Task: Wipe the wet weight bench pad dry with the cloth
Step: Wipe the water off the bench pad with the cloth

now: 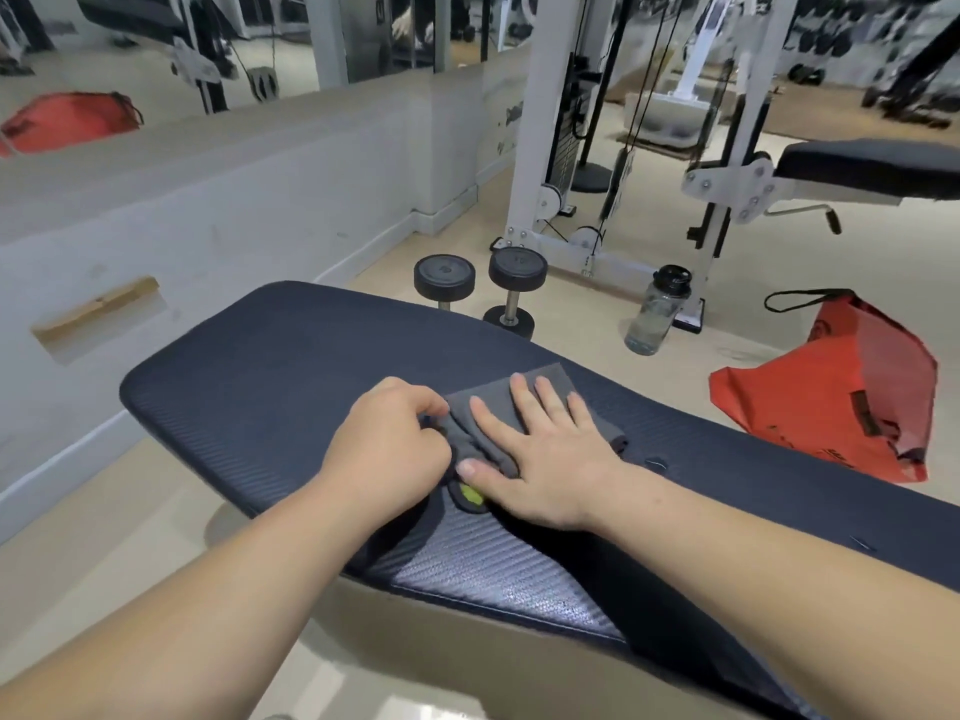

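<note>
The dark weight bench pad (270,366) runs from the left middle to the lower right of the head view. Its near edge shines as if wet. A grey cloth (540,381) lies on the pad's middle, bunched at its near left end, with a small yellow-green tag (471,494) showing below it. My left hand (387,449) has its fingers curled round the bunched left part of the cloth. My right hand (545,454) lies flat on the cloth, fingers straight and spread.
Two black dumbbells (480,283) stand on the floor just beyond the pad. A clear water bottle (657,311) and a red bag (836,387) sit to the right. A white cable machine (566,148) and another bench (872,163) stand behind. A low wall (234,200) runs along the left.
</note>
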Motion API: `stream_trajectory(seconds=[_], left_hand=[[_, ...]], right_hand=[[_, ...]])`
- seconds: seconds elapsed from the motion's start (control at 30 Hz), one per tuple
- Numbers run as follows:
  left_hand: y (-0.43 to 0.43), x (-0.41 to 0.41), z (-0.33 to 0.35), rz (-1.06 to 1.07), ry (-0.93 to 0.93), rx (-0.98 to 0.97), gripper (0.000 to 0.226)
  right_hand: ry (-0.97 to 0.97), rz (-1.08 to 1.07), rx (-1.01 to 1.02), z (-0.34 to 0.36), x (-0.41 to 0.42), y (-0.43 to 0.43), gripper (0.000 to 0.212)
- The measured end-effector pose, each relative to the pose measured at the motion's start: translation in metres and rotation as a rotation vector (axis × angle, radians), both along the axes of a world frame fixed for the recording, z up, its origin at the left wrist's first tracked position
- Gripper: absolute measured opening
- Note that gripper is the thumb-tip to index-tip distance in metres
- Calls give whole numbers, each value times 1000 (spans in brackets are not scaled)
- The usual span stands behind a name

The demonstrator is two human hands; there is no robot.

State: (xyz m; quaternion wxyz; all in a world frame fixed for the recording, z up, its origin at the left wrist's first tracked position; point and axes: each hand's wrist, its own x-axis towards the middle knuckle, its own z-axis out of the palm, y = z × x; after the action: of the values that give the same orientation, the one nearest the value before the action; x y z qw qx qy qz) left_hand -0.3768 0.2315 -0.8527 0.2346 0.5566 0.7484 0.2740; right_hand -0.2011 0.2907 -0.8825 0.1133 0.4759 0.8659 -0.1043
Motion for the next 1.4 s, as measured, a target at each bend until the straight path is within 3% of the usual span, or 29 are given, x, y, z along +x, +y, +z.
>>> stream_trajectory(seconds=[0.1,0.27,0.37,0.47,0.57,0.7,0.87,1.0,1.23,1.4], left_hand=[[7,-1,-3,14,-28,6,43],[22,15,-10,30,-119,41,44],[31,28,-13,-14,-127,65,45],[33,30,-16,-54,-75,66,45],[27,30,-20,-111,3,46,45],[18,39,-22,-207,97,61,41],[14,52,-21,-323,134,147,35],[11,58,-22,-346,152,146,34],[-8,82,-22,-474,181,156,35],[-10,90,-22,-518,246,171,37]], right_hand=[[-9,81,-35,6,5,-21,89],[39,114,15,6,20,-33,62],[83,168,80,2,34,-33,67],[99,77,98,-1,52,-15,72],[67,-67,109,-2,78,18,59],[36,-187,67,-4,98,30,57],[69,67,46,-3,118,-36,64],[75,207,9,-1,147,-57,58],[62,-262,42,-5,185,7,53],[60,-3,57,-2,163,-42,70]])
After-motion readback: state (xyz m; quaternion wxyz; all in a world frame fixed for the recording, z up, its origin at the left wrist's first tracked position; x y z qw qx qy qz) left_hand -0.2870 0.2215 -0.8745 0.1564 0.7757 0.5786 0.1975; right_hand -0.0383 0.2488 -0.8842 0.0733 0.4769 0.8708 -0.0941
